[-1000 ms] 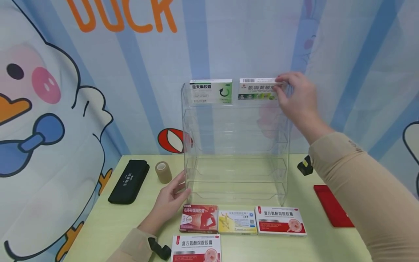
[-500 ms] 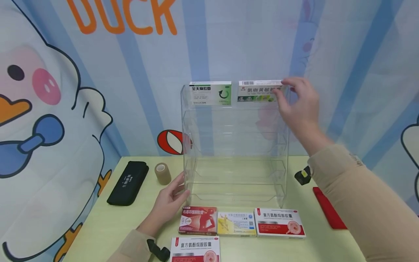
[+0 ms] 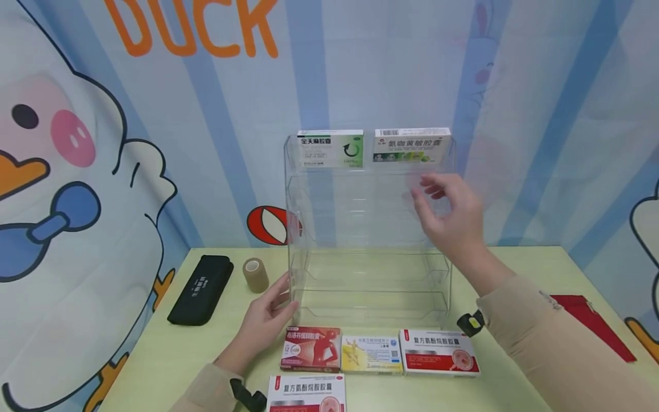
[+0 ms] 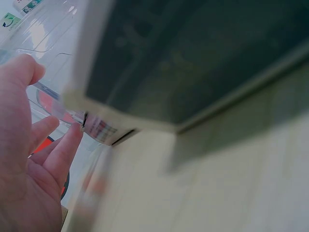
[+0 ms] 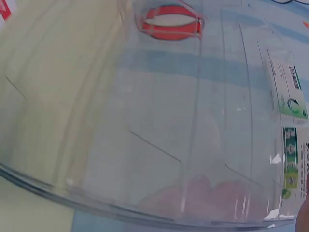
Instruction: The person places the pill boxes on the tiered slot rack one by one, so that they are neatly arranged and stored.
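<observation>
A clear tiered acrylic display rack [image 3: 370, 272] stands on the table. In its top tier sit a green-and-white medicine box [image 3: 329, 150] at the left and a white medicine box with a green strip [image 3: 411, 146] at the right, a gap between them. My left hand [image 3: 265, 323] holds the rack's lower left side edge between thumb and fingers. Below the right box, my right hand [image 3: 453, 214] hovers in front of the rack with fingers loosely bent and nothing in them. In the right wrist view only a fingertip [image 5: 303, 212] shows at the edge.
Before the rack lie a red box [image 3: 310, 349], a yellow-and-white box [image 3: 371, 355] and a red-and-white box [image 3: 439, 352]; another red-and-white box [image 3: 306, 393] lies nearer. A black case [image 3: 201, 290], a tan tape roll [image 3: 255, 275] and a red pouch [image 3: 592, 323] flank them.
My right hand has let go of the white box with the green strip and come down below it. The box stays in the top tier. My left hand keeps its place on the rack.
</observation>
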Demonstrator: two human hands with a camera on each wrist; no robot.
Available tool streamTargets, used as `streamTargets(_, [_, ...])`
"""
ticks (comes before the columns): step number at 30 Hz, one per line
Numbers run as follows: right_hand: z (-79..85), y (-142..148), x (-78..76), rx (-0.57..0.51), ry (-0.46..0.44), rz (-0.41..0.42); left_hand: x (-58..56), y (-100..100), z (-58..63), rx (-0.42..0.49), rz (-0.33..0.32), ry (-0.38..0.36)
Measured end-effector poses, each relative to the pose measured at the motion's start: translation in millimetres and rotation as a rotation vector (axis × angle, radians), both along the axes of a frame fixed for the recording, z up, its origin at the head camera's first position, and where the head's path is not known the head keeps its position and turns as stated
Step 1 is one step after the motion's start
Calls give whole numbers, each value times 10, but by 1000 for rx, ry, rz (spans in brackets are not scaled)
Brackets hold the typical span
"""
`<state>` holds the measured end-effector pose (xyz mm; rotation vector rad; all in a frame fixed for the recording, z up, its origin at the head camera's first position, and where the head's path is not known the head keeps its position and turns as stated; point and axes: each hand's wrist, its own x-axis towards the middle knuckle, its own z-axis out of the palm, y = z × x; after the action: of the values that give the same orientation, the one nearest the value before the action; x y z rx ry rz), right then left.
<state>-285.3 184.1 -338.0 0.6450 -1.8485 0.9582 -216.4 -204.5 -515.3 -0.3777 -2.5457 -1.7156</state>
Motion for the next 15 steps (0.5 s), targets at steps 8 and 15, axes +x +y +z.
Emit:
streamTargets(8, [-367,-131,257,50,-67,90,-6,3,23,3,0,7])
streamTargets(15, [-773,-292,502,132,-177,129,-1,-8,7,7,0,-7])
